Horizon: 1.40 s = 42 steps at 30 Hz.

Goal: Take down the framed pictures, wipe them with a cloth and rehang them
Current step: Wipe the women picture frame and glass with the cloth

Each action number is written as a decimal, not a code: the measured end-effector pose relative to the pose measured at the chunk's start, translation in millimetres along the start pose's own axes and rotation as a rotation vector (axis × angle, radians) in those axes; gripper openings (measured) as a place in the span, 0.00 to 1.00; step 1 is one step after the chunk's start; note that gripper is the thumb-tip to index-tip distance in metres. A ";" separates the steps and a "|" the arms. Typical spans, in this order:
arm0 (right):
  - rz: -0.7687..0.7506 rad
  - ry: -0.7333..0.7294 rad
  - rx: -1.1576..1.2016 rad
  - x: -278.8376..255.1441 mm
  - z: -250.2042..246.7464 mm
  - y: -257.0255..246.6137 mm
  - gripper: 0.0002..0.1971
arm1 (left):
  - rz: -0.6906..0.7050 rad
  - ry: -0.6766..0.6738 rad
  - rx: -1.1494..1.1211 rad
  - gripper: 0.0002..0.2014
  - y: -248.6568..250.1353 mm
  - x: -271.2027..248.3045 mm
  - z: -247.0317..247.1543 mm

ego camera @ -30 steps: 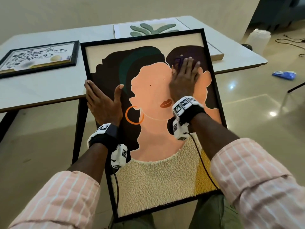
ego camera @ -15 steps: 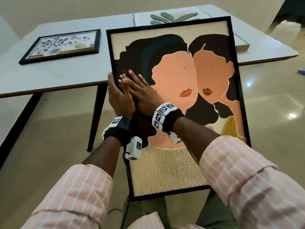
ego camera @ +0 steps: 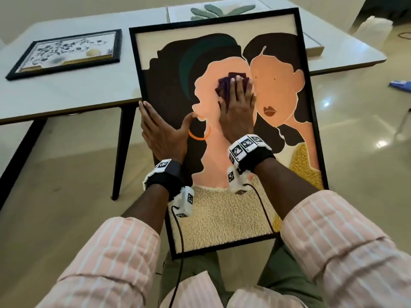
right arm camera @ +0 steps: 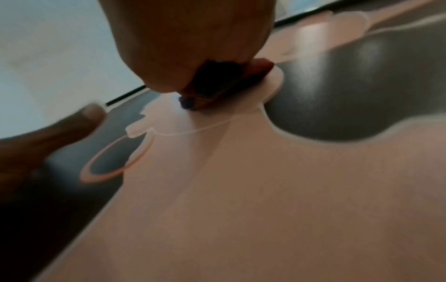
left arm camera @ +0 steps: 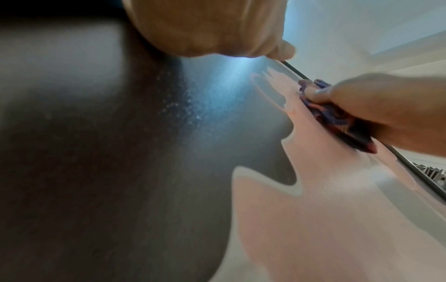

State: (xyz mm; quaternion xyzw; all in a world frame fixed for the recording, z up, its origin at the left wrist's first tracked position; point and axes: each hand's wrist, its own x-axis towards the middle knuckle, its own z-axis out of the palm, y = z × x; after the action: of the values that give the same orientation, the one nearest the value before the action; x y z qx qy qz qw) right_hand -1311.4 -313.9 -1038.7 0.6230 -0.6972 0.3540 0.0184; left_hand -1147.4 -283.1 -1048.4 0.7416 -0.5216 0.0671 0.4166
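You sit facing a pale grey tabletop (ego camera: 66, 90) on dark slanted legs, over a glossy beige tiled floor (ego camera: 360, 130) that throws back spots of ceiling light. On the tabletop lie a small black-framed floral print (ego camera: 66, 53) to your left and a pale-framed picture of green leaves (ego camera: 222, 11) farther back, partly hidden. A blue packet (ego camera: 401, 85) lies on the floor at the right edge.

The large black-framed picture of two stylised women (ego camera: 287, 90) stands tilted on your lap, its top leaning back toward the tabletop edge.

Your left hand (ego camera: 163, 132) steadies it at the left side: the fingers lie straight along the frame's left edge, the thumb spreads flat onto the glass beside the orange hoop earring, so this grip is apart, flat against the picture.

Your right hand (ego camera: 239, 107) presses a folded dark purple cloth (ego camera: 230, 82) onto the glass over the left woman's peach face. The fingers lie nearly straight over the cloth, pinning it flat; in the right wrist view the cloth (right arm camera: 224, 84) is wedged between palm and glass.
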 end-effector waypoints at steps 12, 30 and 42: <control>-0.450 -0.114 -0.050 -3.7 -0.7 20.5 0.30 | -0.014 -0.055 0.046 0.70 5.1 -4.2 -7.6; 0.046 0.165 -0.119 39.3 -48.8 130.0 0.29 | -0.022 -0.027 0.018 0.68 3.8 -7.5 -4.8; -0.575 -0.028 -0.122 -59.1 20.7 -15.1 0.27 | -0.260 0.013 -0.466 0.37 -7.8 0.9 -11.3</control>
State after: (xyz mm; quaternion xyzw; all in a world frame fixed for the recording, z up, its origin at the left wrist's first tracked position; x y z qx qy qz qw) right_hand -1276.3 -273.7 -1074.6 0.7975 -0.5124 0.2832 0.1459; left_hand -1136.7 -275.1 -1044.8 0.6858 -0.4208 -0.1042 0.5846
